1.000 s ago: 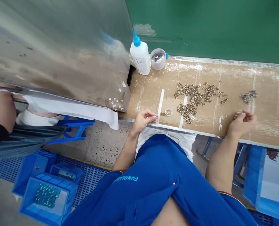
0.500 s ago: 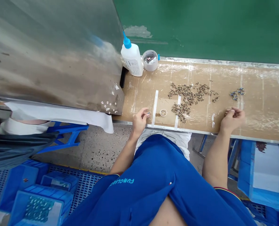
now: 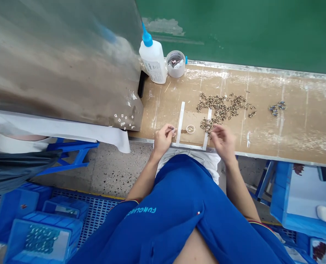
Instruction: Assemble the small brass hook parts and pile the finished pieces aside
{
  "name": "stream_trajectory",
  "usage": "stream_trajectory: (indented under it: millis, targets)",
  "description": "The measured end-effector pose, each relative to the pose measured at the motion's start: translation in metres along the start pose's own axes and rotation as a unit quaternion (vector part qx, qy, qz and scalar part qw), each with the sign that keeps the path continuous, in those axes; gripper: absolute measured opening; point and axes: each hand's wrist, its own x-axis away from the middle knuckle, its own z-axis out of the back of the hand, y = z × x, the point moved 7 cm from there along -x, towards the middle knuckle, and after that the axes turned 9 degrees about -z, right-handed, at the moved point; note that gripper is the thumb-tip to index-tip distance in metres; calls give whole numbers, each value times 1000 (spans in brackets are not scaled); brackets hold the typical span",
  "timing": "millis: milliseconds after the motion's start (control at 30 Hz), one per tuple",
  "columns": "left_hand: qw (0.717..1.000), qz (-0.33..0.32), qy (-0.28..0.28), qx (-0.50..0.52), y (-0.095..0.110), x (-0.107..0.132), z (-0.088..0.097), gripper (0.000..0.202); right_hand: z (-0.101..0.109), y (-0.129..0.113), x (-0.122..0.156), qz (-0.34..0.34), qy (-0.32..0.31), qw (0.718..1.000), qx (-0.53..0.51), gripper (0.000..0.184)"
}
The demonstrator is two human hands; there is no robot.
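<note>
Since the tiny piece [image 3: 174, 129] in my left hand [image 3: 164, 140] is too small to make out, I can only say that my thumb and forefinger pinch narrowly on it, a grip that suits something so small. My right hand [image 3: 223, 142] is above the near edge of the brass fittings [image 3: 208, 124], its fingers [image 3: 217, 128] loosely parted and holding nothing I can see, placed where the heap is within easy reach. Down by my knees, blue crates [image 3: 42, 234] sit on the floor mat, close enough to reach without standing. Between my hands lies a small pale ring [image 3: 190, 129], flanked by two white tape strips [image 3: 180, 119] that seem to mark off a working patch on the desk [image 3: 303, 124]. The fittings spread farther up the board, and a little cluster of bluish parts [image 3: 277, 108] lies well apart on the right, perhaps sorted out. At the back, a white bottle [image 3: 152, 60] and a small tub [image 3: 176, 64] stand against the green wall [image 3: 234, 29], clear of my hands, beside a steel panel [image 3: 55, 66].
</note>
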Motion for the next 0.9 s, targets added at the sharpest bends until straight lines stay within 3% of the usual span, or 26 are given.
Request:
stream_trajectory:
  millis: [67,167,433,567,733,900]
  targets:
    - [1000,-21,-13,-14,6,-1,-3,5,-32,-5,6,-2,-59,998,5,26]
    - [997,-52,-35,-37,14,1,-12,3,-55,-3,5,-25,-61,998,-13,27]
    - [995,-63,-67,-49,9,12,-40,7,-63,10,1,-76,-37,996,-36,21]
    - [991,-82,-73,-76,3,12,-45,7,-62,-1,-1,0,-29,1000,-1,16]
    - [985,-106,-78,-109,0,10,-47,7,-73,-16,-7,109,-67,988,82,15]
    - [981,-114,-77,-134,0,10,-48,6,-75,-26,-11,156,-76,968,179,23]
